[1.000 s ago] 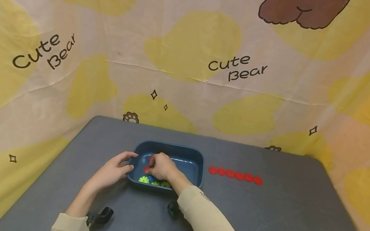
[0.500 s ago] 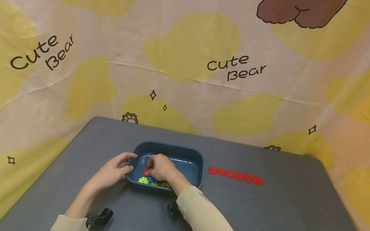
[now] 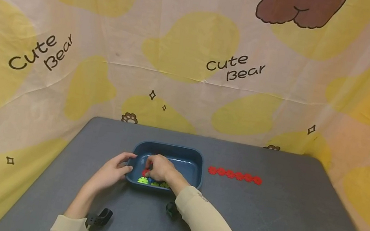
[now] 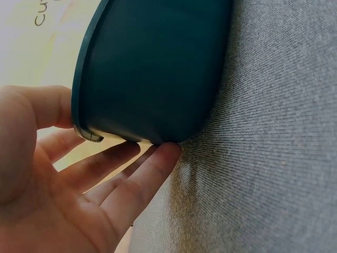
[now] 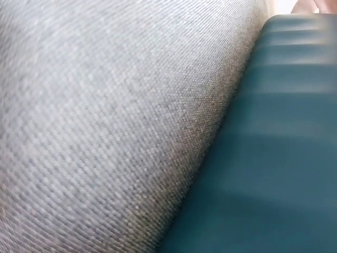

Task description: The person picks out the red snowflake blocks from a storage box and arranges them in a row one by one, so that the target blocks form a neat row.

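Note:
The dark blue plastic box stands on the table with its long side toward me. My left hand holds its left end; in the left wrist view the thumb reaches the rim while the left fingers press the outer wall. Inside the box, my right hand has curled fingers and pinches a red notched disc, partly hidden by the fingertips. Below it lie a yellow-green notched disc, more green discs and a bit of blue. The right wrist view catches only the box's outer wall and the tabletop.
Right of the box, several red notched discs form a joined row on the grey table. A printed cloth hangs behind and at both sides. Black straps sit around the left wrist.
The right hand has shifted slightly within the box, and the red disc at its fingertips has moved a little toward the near left. The left hand stays at the box's end.

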Demonstrator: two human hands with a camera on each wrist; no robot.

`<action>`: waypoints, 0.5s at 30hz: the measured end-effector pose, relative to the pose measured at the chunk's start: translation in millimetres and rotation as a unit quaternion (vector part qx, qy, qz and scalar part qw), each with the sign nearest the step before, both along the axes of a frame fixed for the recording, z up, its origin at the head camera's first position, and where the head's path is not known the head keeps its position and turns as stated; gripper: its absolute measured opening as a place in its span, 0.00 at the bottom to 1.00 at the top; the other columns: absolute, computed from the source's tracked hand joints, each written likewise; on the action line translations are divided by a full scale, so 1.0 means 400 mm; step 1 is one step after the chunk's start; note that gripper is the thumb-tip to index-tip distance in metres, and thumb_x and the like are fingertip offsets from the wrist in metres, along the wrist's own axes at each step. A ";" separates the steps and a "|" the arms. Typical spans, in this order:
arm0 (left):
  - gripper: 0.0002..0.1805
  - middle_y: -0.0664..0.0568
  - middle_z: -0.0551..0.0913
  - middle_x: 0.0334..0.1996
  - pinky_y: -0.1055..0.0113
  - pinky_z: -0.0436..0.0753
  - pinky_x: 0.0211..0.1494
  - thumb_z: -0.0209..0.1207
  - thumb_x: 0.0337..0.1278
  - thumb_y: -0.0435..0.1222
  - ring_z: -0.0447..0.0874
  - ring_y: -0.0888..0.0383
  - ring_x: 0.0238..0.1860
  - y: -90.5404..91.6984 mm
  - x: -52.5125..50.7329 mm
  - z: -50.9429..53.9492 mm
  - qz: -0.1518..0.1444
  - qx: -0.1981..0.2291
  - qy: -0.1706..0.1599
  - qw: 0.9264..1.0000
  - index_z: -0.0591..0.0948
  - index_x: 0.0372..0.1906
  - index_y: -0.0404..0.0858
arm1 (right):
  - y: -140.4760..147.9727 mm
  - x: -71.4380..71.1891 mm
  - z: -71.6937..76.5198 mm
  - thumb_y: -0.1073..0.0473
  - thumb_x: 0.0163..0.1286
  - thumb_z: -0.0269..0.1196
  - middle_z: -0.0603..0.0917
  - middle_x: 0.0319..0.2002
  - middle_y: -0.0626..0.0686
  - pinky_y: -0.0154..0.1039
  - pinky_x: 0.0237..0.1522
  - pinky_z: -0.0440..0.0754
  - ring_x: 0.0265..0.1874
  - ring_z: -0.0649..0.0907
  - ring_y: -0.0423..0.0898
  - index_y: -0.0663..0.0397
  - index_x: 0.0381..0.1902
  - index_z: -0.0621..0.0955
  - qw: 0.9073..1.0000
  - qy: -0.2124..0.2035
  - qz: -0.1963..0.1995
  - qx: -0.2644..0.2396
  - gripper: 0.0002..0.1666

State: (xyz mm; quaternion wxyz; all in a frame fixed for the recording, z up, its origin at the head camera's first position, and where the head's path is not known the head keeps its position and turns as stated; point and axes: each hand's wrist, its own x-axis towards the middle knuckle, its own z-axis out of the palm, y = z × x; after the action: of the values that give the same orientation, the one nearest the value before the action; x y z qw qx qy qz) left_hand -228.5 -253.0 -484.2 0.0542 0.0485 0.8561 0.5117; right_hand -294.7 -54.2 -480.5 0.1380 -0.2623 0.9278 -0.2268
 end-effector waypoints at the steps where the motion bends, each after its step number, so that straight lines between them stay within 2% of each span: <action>1: 0.24 0.32 0.62 0.74 0.50 0.85 0.53 0.54 0.73 0.35 0.74 0.36 0.66 0.000 0.000 0.000 0.000 0.000 0.000 1.000 0.70 0.71 0.40 | 0.000 0.000 -0.001 0.54 0.64 0.74 0.80 0.36 0.44 0.38 0.38 0.78 0.32 0.77 0.42 0.43 0.38 0.83 1.000 0.001 0.001 -0.001 0.09; 8: 0.24 0.32 0.61 0.74 0.50 0.85 0.54 0.54 0.74 0.35 0.75 0.37 0.66 -0.002 0.001 -0.002 -0.001 0.001 -0.001 1.000 0.70 0.71 0.40 | 0.003 -0.004 -0.005 0.53 0.64 0.73 0.80 0.38 0.43 0.38 0.40 0.78 0.33 0.77 0.41 0.43 0.38 0.83 1.000 0.000 0.004 -0.006 0.09; 15: 0.24 0.32 0.61 0.74 0.50 0.84 0.54 0.54 0.74 0.35 0.75 0.37 0.66 -0.002 0.000 -0.002 -0.001 -0.003 0.001 1.000 0.70 0.71 0.40 | 0.006 -0.004 -0.003 0.54 0.64 0.73 0.80 0.33 0.43 0.38 0.40 0.78 0.32 0.77 0.41 0.48 0.39 0.84 1.000 -0.018 -0.006 -0.021 0.10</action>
State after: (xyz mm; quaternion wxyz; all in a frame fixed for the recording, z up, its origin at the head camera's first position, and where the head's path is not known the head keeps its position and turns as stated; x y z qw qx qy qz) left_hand -228.4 -253.9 -484.9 0.0539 0.0499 0.8575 0.5091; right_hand -296.3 -51.8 -481.6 0.1481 -0.2554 0.9216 -0.2521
